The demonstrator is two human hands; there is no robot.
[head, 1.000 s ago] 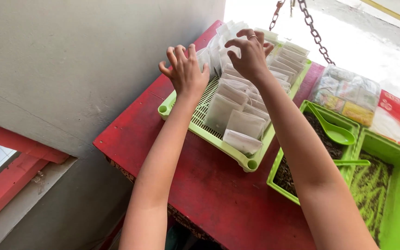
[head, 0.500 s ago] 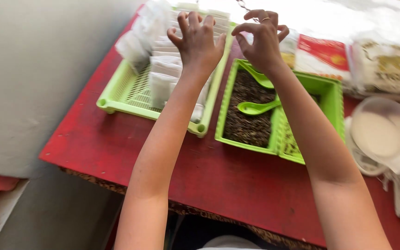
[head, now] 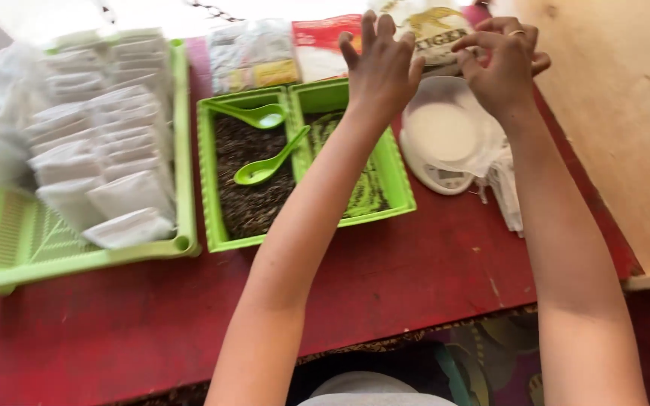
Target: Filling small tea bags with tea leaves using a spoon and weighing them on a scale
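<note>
Hovering both hands above the white scale [head: 445, 139].
Our left hand [head: 381, 64] is spread, empty; our right hand [head: 502, 64] is curled, grasp unclear.

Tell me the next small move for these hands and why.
Probably lower both hands to the white scale. The left hand and right hand hover open just above and behind it, holding nothing I can make out, and loose white bags lie beside the scale.
</note>
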